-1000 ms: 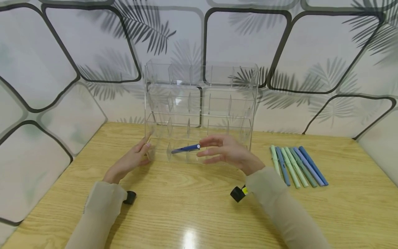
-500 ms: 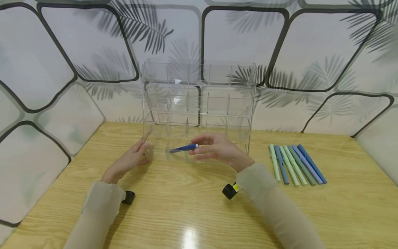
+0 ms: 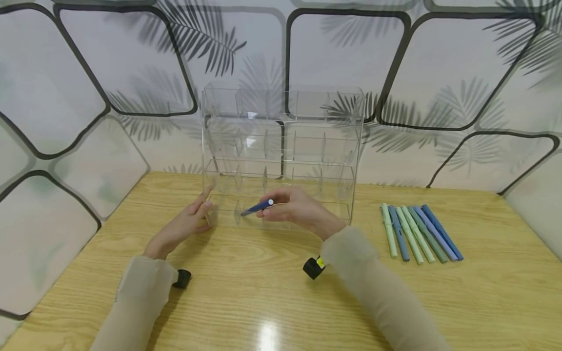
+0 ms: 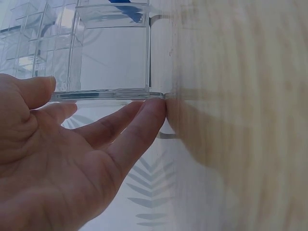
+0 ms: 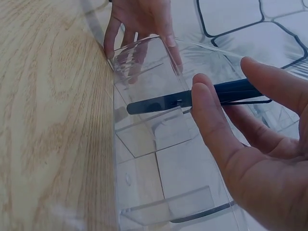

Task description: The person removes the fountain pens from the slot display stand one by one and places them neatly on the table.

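A clear acrylic rack with tiers of compartments stands upright against the back wall. My left hand holds its left side panel low down, thumb at the front edge and fingers on the outer face. My right hand pinches a dark blue pen between thumb and fingers. The pen slants, its lower end behind the clear front of the bottom tier, near a divider. Its upper end rises to the right, towards me, past the fingertips. Part of the pen's barrel is hidden by the fingers.
Several pens in greens, blues and lilac lie side by side on the wooden table, right of the rack. A patterned wall covering runs behind and along both sides. Both wrists wear small black cameras.
My right hand has moved left, from fingers spread at the pen's upper end to gripping its barrel. The pen's upper end has tilted up and left. My left hand stays on the rack.
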A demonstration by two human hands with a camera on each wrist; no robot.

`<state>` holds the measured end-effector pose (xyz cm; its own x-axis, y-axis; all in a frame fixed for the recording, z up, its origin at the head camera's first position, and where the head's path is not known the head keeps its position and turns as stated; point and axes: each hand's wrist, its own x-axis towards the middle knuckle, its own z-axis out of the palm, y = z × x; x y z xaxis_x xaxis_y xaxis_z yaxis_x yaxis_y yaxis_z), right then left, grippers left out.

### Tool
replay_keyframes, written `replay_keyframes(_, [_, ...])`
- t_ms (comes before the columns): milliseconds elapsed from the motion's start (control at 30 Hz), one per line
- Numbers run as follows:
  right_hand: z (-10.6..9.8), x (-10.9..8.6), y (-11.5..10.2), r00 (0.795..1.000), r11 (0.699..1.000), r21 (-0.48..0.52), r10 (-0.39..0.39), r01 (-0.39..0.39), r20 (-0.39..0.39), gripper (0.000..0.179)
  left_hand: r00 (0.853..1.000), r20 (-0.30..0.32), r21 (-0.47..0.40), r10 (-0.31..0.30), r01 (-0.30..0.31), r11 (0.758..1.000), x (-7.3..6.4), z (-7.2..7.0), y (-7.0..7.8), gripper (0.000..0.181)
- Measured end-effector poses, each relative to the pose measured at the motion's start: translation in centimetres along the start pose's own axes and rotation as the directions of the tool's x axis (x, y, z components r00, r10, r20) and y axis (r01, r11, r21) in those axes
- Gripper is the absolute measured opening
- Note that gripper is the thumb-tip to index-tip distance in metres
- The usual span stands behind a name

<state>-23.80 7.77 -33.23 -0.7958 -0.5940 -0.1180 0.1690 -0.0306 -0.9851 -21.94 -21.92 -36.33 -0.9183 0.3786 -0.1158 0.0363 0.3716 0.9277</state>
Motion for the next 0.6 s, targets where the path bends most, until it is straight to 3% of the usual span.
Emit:
replay_keyframes(333, [0.81, 0.46, -0.32, 0.994, 1.000, -0.013, -0.002, 0.000, -0.105, 0.015, 1.000, -0.010, -0.004, -0.001, 0.001, 1.000, 0.05, 0.10, -0.02, 0.060])
replay_keyframes(600, [0.44, -0.35, -0.60, 0.986, 0.998, -0.049, -0.050, 0.043, -0.160, 0.024, 1.000, -0.010, -0.003, -0.010, 0.010, 1.000, 0.07, 0.02, -0.04, 0.060])
